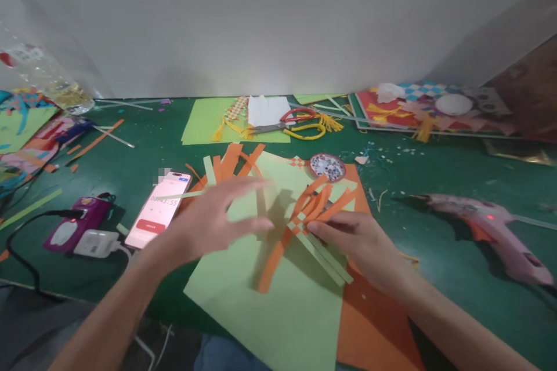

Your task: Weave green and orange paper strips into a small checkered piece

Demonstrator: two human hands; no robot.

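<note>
Between the thumb and fingers of my right hand [357,237] is a small woven piece of orange and pale green paper strips [298,223]. Its loose orange ends fan upward and one hangs down to the left; green ends trail to the lower right. My left hand [217,214] hovers to the left with thumb and fingers apart, slightly blurred, holding nothing. Beneath both lies a light green paper sheet [278,307] over an orange sheet [374,324]. Loose orange strips [228,162] lie beyond my left hand. A round speckled disc [328,167] rests at the sheet's far edge.
A pink glue gun [491,226] with a red light lies on the right. Scissors [287,124] with red and yellow handles lie at the back. On the left are a phone [159,208], a purple power strip [78,223] with a white plug, and a plastic bottle [52,78].
</note>
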